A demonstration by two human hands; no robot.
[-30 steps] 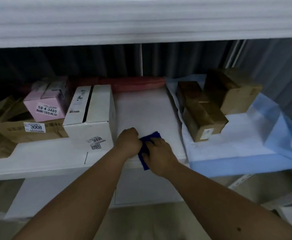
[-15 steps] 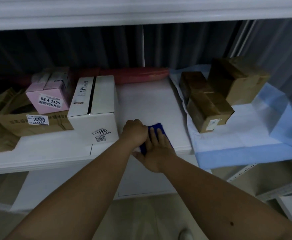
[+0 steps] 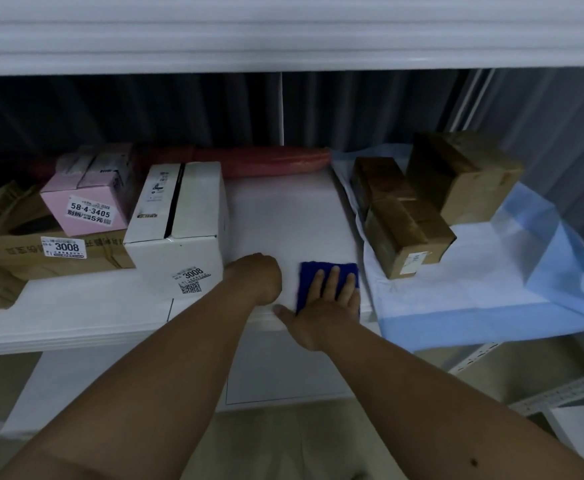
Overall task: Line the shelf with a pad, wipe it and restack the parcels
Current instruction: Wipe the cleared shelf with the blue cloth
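The right hand (image 3: 321,306) lies flat on a dark blue cloth (image 3: 309,275), fingers (image 3: 332,278) straight and spread, pressing it onto the white shelf (image 3: 283,216) near the front edge; the thumb sticks out to the left along that edge. The left hand (image 3: 261,278) rests just beside the cloth, not touching it, fingers curled into a loose fist with nothing visible in them.

To the right, a light blue pad (image 3: 474,299) covers the shelf and hangs over the front. Two brown parcels sit on it: a long one (image 3: 401,223) near the pad's left edge and a taller one (image 3: 463,174) behind it, close together (whether they touch is hard to tell).

Left of the hands stands a white box (image 3: 176,223) labelled 3008. Beside it a flat brown carton (image 3: 51,251), also labelled 3008, carries a pink box (image 3: 86,202). A red roll (image 3: 266,161) lies along the back of the shelf.
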